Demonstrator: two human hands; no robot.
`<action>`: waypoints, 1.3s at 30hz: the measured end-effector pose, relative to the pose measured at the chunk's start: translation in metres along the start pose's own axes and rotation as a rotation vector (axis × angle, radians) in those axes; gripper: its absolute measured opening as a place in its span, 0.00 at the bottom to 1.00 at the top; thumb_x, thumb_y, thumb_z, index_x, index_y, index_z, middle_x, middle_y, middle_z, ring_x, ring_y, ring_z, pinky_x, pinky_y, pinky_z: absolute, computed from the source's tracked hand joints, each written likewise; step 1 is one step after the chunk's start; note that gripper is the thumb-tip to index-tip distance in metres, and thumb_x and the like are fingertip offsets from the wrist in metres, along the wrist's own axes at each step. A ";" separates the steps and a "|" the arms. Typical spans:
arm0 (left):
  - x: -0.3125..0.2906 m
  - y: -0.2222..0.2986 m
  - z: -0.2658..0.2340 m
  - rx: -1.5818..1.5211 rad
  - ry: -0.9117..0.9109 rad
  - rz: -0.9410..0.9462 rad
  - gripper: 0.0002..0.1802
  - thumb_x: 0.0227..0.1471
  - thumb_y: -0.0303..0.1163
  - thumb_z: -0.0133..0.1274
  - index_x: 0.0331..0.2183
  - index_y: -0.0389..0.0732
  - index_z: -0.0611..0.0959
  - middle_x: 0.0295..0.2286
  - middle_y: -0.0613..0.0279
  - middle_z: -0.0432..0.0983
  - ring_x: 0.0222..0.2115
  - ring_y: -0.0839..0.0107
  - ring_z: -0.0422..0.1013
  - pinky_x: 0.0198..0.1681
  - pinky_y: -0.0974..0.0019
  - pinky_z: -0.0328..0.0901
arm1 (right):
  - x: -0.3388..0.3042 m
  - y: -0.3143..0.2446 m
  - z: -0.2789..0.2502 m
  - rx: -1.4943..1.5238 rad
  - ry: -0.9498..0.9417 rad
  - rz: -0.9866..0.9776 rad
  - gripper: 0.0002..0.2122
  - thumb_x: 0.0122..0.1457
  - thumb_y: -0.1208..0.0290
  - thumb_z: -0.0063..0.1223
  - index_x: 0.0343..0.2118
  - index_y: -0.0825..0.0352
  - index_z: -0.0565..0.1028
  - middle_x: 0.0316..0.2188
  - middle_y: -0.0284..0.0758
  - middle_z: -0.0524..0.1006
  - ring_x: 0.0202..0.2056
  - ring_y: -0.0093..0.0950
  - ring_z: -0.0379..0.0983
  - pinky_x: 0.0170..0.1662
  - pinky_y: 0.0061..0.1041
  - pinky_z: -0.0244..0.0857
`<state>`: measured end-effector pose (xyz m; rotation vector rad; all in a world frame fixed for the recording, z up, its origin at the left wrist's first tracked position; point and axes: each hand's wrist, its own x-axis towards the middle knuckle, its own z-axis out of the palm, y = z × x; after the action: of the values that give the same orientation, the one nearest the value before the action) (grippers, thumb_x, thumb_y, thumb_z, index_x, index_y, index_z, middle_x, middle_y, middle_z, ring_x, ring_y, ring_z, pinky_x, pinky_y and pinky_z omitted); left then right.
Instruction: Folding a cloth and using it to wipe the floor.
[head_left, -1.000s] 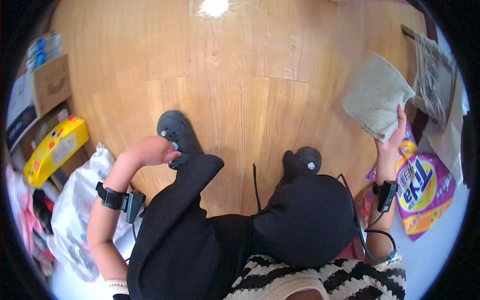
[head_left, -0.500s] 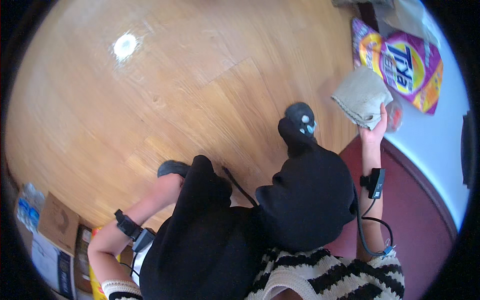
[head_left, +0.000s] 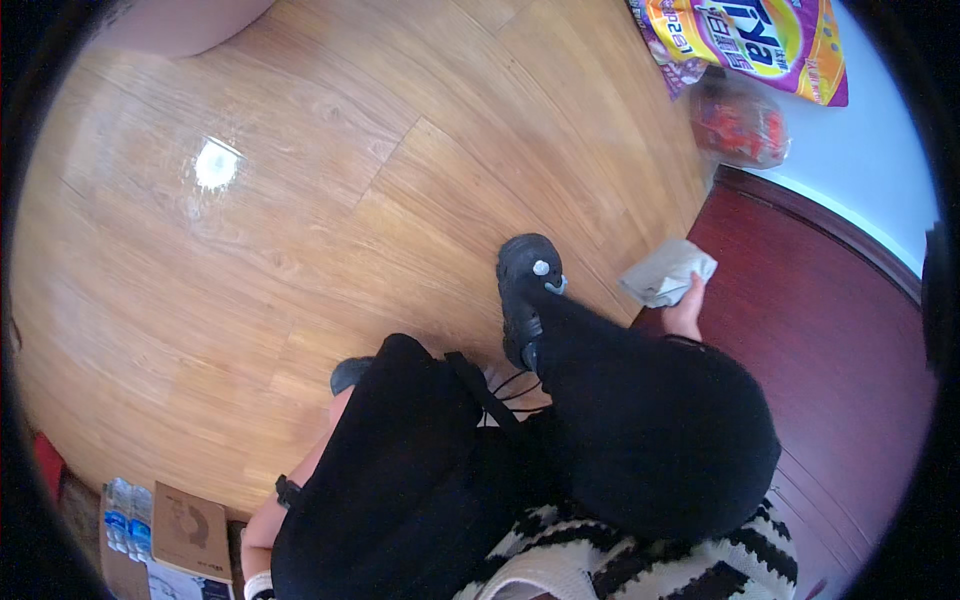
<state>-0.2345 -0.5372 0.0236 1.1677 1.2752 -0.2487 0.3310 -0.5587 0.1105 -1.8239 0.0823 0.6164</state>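
Note:
My right hand [head_left: 686,311] holds a folded light grey cloth [head_left: 662,272], thumb on top. The cloth is near the lower edge of the dark red wooden panel [head_left: 790,330], over the wood floor [head_left: 330,220]. Its fingers under the cloth are hidden, and my bent right leg covers most of that forearm. On the other side, my left forearm [head_left: 318,452] runs forward beside my left leg. The left hand itself is behind the knee, so its fingers do not show. My right foot wears a black clog [head_left: 525,285]; the left clog [head_left: 349,374] shows only in part.
Far right, a purple and yellow detergent bag [head_left: 770,45] and a clear bag with red contents [head_left: 740,125] stand by the white wall [head_left: 880,130]. A cardboard box [head_left: 190,530] and water bottles [head_left: 128,515] are at lower left. Something rounded and pale [head_left: 180,20] is at far left.
My right hand has moved with the cloth from beside the detergent bag back toward me, to the red panel. My view has shifted, and my left hand has gone out of sight behind the knee.

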 end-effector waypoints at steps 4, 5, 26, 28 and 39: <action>0.007 -0.006 -0.001 -0.007 -0.014 0.021 0.16 0.49 0.42 0.49 0.30 0.39 0.80 0.27 0.49 0.76 0.31 0.57 0.73 0.35 0.62 0.66 | 0.019 0.071 0.026 -0.183 0.009 0.048 0.28 0.55 0.52 0.45 0.55 0.65 0.60 0.48 0.39 0.67 0.47 0.36 0.65 0.50 0.36 0.58; 0.005 -0.009 -0.002 -0.006 -0.011 0.012 0.16 0.49 0.42 0.49 0.30 0.39 0.80 0.27 0.49 0.76 0.31 0.57 0.73 0.35 0.62 0.66 | 0.023 0.088 0.047 -0.130 -0.016 0.062 0.28 0.56 0.51 0.45 0.55 0.64 0.60 0.49 0.37 0.67 0.48 0.34 0.65 0.52 0.34 0.58; -0.004 0.004 0.005 -0.074 0.084 -0.033 0.15 0.48 0.42 0.50 0.27 0.38 0.80 0.26 0.48 0.75 0.29 0.56 0.73 0.32 0.62 0.65 | -0.036 0.024 0.259 0.162 -0.668 0.142 0.23 0.58 0.56 0.41 0.53 0.66 0.63 0.51 0.37 0.68 0.51 0.34 0.64 0.56 0.36 0.55; -0.006 0.006 0.006 -0.075 0.085 -0.051 0.15 0.48 0.42 0.50 0.27 0.38 0.80 0.26 0.48 0.75 0.29 0.56 0.73 0.32 0.62 0.65 | -0.011 0.000 0.241 0.175 -0.555 0.060 0.23 0.57 0.57 0.40 0.52 0.65 0.64 0.50 0.37 0.69 0.51 0.34 0.65 0.55 0.37 0.55; 0.001 0.016 0.005 -0.102 0.075 -0.053 0.15 0.47 0.41 0.50 0.26 0.38 0.80 0.25 0.47 0.75 0.28 0.55 0.73 0.31 0.62 0.65 | 0.178 0.030 0.190 -0.705 -0.223 -0.656 0.35 0.56 0.50 0.43 0.58 0.73 0.53 0.57 0.47 0.58 0.57 0.38 0.54 0.59 0.34 0.46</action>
<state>-0.2202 -0.5333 0.0304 1.0654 1.3701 -0.1778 0.4031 -0.3532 -0.0360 -2.2544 -0.9527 0.3840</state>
